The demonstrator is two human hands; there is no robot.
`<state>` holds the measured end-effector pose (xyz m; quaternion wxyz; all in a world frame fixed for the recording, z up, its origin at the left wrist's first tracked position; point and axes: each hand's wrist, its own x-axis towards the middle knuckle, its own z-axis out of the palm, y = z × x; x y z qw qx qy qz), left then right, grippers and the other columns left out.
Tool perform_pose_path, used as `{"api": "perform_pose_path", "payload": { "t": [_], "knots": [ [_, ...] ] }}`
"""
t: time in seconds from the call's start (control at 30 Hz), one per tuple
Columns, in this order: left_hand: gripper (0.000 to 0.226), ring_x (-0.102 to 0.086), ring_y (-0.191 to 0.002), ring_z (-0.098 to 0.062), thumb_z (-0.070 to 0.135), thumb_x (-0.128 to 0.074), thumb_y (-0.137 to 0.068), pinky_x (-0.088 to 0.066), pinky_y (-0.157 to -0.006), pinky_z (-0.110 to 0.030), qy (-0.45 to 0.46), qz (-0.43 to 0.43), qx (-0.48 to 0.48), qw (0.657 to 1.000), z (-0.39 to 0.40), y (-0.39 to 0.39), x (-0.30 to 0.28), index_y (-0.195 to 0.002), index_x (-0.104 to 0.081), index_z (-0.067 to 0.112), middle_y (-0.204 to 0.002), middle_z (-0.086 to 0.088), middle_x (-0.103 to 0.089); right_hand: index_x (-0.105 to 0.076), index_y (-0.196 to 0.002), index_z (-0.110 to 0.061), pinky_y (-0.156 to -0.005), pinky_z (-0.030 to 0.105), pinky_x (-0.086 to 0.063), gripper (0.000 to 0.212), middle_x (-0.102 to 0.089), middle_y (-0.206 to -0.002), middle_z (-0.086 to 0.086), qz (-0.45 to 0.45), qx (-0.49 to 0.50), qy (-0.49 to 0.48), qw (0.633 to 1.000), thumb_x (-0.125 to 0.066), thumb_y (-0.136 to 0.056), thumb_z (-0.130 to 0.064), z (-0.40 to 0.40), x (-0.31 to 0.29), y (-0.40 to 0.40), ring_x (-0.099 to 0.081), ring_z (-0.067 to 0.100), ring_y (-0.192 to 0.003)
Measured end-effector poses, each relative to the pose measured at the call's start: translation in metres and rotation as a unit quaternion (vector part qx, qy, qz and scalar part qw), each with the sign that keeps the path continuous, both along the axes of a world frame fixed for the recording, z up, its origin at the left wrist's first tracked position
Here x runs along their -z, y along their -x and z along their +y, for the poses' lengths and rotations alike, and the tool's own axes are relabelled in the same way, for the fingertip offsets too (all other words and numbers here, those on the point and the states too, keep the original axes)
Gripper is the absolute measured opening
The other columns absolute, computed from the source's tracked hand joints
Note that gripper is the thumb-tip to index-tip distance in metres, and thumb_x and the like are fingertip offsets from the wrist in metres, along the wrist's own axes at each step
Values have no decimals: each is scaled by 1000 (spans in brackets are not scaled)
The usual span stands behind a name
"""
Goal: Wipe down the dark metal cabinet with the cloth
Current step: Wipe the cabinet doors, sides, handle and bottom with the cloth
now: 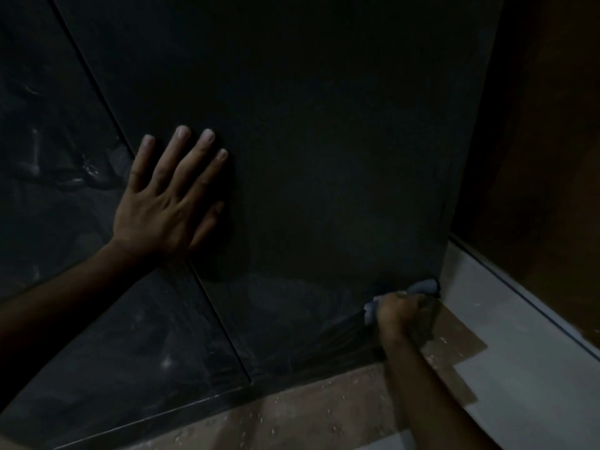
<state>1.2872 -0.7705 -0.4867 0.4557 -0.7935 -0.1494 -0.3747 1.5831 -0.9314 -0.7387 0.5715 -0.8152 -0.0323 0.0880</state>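
Down near the floor [292,417], at the bottom right corner of the dark metal cabinet [324,157], the right hand [401,311] holds a small pale blue-grey cloth [422,287]. Its fingers are curled round the cloth and press it against the cabinet's lower edge, just where the cabinet meets the floor. Part of the cloth sticks out above the hand and part to the left of it. Higher up and well apart from the cloth, the left hand [165,203] lies flat on the cabinet front, with its fingers straight and spread out. It sits just beside a thin seam [97,89] that runs slantwise down the cabinet. Left of that seam is a shiny dark panel [48,157] with dim shapes showing in it. Some brown floor shows by the right arm, with pale specks on it. To the right lies a light grey strip of floor [519,368], and beyond that stands a brown wall [552,157]. Everything is very dim.
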Motion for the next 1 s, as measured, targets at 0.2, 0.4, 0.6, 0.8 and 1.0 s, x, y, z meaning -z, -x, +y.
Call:
{"api": "perform_pose_path", "payload": {
  "t": [0.2,0.4,0.6,0.8,1.0],
  "knots": [
    [70,-14,-162,-32,42,-48,-106,-5,-131,-55,4,-5,5,1000,0,-1,0,-166,-26,12,-174,-11,-19,-45,-149,1,-95,34,-43,56,-41,-143,26,-331,-151,-90,927,-44,-101,-30,10,-21,86,-48,29,-111],
    [70,-12,-162,-32,44,-45,-106,-5,-131,-54,-1,-1,-2,1000,1,-1,1,-166,-25,13,-175,-11,-18,-38,-153,-3,-106,49,-40,54,-35,-146,30,-89,-4,-70,994,-50,-100,-3,0,19,40,-47,48,-124],
    [71,-13,-162,-32,44,-46,-106,-4,-131,-54,-3,-2,2,1000,2,0,-1,-166,-25,13,-175,-10,-16,-57,-142,-20,-91,47,-53,57,-53,-132,25,-427,-175,-15,887,-55,-87,-5,14,14,112,-59,42,-106],
    [72,-13,-162,-32,45,-46,-105,-5,-131,-55,-7,1,-1,1000,4,-2,0,-166,-24,13,-175,-10,-16,-60,-125,-5,-99,52,-50,62,-42,-133,20,-224,-111,-97,963,-59,-69,19,-9,17,52,-54,38,-114],
    [73,-10,-163,-32,47,-45,-105,-2,-131,-54,-7,0,-4,1000,7,0,0,-167,-23,14,-176,-9,-15,-54,-142,-32,-83,46,-58,80,-39,-138,14,-532,-306,41,789,-50,-73,7,10,18,126,-48,37,-112]
  ]
}}
